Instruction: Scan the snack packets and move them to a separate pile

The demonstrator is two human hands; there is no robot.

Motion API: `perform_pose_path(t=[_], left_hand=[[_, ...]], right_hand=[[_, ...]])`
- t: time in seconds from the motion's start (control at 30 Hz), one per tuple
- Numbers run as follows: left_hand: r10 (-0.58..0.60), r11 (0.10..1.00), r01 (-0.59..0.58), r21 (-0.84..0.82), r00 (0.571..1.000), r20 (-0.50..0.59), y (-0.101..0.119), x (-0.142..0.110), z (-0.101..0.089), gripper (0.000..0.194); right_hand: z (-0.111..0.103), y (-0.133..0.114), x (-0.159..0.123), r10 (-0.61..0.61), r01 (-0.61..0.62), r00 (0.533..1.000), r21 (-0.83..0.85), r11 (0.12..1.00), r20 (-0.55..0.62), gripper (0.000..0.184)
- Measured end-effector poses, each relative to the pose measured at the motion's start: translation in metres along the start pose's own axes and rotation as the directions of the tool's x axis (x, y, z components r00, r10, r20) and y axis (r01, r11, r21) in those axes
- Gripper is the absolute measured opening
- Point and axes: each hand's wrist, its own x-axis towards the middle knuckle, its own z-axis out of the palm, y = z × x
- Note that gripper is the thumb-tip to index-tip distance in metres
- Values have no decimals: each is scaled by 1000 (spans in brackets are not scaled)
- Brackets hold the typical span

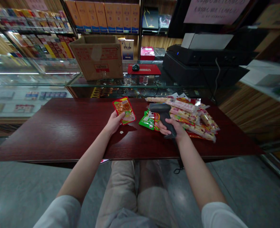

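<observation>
My left hand [113,123] holds a small red and orange snack packet [124,110] lifted just above the dark red table [59,129]. My right hand [174,128] grips the handle of a black barcode scanner [162,110], whose head points left toward the packet. A green snack packet [147,121] lies on the table just under the scanner head. To the right of the scanner sits a pile of several long wrapped snack packets [197,120].
A glass display counter [120,83] stands behind the table, bearing an open cardboard box [97,56], a red mat with a mouse [143,68] and a black register [201,61]. Shelves of boxed goods [35,28] fill the back wall. The scanner's cable [179,164] hangs below the table edge.
</observation>
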Motion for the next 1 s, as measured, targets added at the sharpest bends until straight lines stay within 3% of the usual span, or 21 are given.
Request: perform_pose_path(t=[0.1, 0.23, 0.37, 0.43, 0.57, 0.77, 1.0], left_hand=[[53, 994, -49, 96, 998, -42, -5, 0, 3, 52], [107, 994, -101, 52, 986, -128, -4, 4, 0, 46], [13, 1000, -13, -1, 977, -211, 8, 11, -13, 23], [-41, 998, 32, -52, 982, -185, 14, 12, -17, 21], [-103, 986, 100, -135, 995, -17, 21, 6, -13, 38], [-287, 932, 311, -185, 946, 148, 13, 2, -3, 52], [-218, 934, 269, -236, 951, 218, 14, 0, -7, 57]], right_hand=[[5, 0, 0, -11, 11, 1000, -2, 1000, -17, 29], [10, -2, 0, -16, 15, 998, -15, 1000, -57, 28], [11, -3, 0, -4, 1, 997, -34, 999, -79, 28], [10, -3, 1, 2, -6, 996, -46, 999, -84, 31], [9, -3, 3, 32, -36, 995, -35, 999, -95, 32], [18, 3, 9, 42, -49, 995, -80, 996, -88, 28], [35, 21, 23, -2, -5, 998, -124, 992, -55, 30]])
